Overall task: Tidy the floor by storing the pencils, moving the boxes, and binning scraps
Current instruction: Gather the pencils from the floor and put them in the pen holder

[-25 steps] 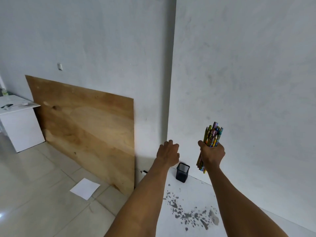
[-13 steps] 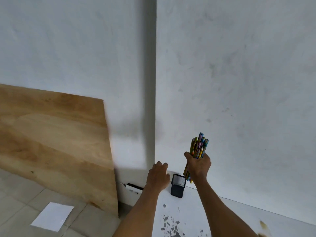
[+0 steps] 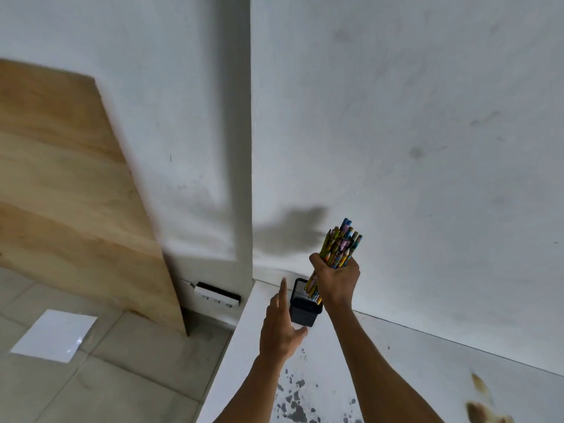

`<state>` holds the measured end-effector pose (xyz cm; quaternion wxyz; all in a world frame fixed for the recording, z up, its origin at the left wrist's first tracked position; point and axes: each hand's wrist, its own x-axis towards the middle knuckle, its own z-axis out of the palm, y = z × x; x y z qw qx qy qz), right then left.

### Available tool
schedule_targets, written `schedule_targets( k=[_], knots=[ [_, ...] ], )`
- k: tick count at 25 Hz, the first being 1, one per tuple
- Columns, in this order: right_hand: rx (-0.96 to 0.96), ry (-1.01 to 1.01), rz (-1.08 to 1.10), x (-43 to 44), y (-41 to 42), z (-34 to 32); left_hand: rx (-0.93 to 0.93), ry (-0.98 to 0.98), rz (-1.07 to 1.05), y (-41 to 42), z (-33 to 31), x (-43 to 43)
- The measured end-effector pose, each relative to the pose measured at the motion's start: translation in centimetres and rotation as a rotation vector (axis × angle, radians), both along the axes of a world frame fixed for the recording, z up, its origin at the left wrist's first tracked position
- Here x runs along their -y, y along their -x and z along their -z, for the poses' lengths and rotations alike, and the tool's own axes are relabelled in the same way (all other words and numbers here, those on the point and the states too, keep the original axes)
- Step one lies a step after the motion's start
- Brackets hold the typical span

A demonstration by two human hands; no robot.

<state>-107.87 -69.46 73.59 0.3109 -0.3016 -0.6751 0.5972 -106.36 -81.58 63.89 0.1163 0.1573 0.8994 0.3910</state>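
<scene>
My right hand (image 3: 337,282) is closed around a bundle of colourful pencils (image 3: 341,245), held upright, with their lower tips at the mouth of a black mesh pencil holder (image 3: 303,309). The holder stands on a white surface (image 3: 244,361) in the corner by the wall. My left hand (image 3: 280,326) is open, fingers spread, right beside the holder's left side, thumb near its lower front edge. I cannot tell whether it touches the holder.
A large plywood sheet (image 3: 67,193) leans against the wall at left. A white power strip (image 3: 217,295) lies on the floor at the wall's foot. A white paper sheet (image 3: 55,334) lies on the tiled floor. The white surface has grey paint chips (image 3: 293,401) and brown stains (image 3: 479,404).
The camera has come closer to the corner. My right hand lowered the pencil bundle to the holder's mouth, and my left hand opened beside the holder.
</scene>
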Motion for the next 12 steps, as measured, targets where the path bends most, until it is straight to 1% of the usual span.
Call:
schedule_targets(
  k=[7, 10, 12],
  knots=[
    [-0.015, -0.036, -0.06, -0.6, 1.8, 5.6, 0.053, -0.328, -0.195, 1.2, 5.5, -3.9],
    [-0.027, -0.057, -0.063, -0.8, 1.8, 6.9, 0.067, -0.431, -0.237, 1.4, 7.0, -4.8],
    [-0.031, -0.062, -0.062, -0.8, 2.0, 7.5, 0.068, -0.443, -0.249, 1.4, 8.0, -5.1]
  ],
)
